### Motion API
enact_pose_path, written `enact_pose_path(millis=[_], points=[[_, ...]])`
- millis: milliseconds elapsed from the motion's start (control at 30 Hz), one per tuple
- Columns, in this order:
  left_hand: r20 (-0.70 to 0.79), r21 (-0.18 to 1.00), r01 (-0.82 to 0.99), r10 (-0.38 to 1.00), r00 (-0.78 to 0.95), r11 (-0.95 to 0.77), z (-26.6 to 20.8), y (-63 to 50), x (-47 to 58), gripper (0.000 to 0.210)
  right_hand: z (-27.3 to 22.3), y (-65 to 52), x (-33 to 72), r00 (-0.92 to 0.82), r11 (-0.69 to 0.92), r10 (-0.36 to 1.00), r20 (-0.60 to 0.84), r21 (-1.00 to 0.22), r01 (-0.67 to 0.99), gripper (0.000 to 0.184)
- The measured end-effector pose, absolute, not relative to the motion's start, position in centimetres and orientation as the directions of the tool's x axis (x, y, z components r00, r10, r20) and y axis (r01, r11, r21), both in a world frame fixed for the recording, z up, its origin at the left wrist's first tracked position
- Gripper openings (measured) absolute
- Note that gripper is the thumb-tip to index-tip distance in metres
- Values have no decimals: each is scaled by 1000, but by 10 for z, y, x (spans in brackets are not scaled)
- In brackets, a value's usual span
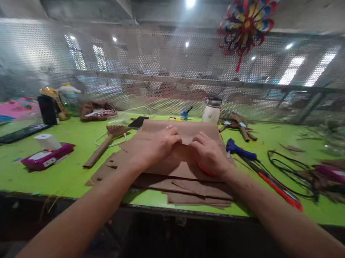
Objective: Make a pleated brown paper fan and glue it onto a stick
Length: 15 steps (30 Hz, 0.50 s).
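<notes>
A sheet of brown paper (187,128) lies across a stack of brown paper sheets (187,185) at the middle of the table. My left hand (164,142) grips the sheet with its fingers curled, and a ring shows on one finger. Close beside it, my right hand (207,152) is closed on the same paper, which bends between the two hands. The fingertips are partly hidden by the paper and the hands. Something red and curved peeks out under my right hand; its kind is mostly hidden.
On the right are a blue glue gun (240,150), a red-and-black tool (280,190) and a black cable (292,166). A fan-shaped paper piece (102,146) and a purple box (48,157) lie left. A white jug (212,110) stands behind, before a mesh screen (164,67).
</notes>
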<state>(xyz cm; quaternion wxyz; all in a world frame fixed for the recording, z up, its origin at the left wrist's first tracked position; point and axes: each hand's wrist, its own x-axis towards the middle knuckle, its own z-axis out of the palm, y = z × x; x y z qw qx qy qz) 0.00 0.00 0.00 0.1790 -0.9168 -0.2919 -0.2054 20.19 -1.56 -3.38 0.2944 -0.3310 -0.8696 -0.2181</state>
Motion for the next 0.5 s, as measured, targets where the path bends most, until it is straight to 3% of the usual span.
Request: enact_pose_path(millis=[167,500], points=[[357,-253,531,432,828,-809,-12,-9,-6,19,-45,-17,194,-717,746,416,560,241,621,14],[377,-89,604,534,757,-792,-56,-26,-14,20,-49,-25,185,-774,774,567,282,140,618,11]])
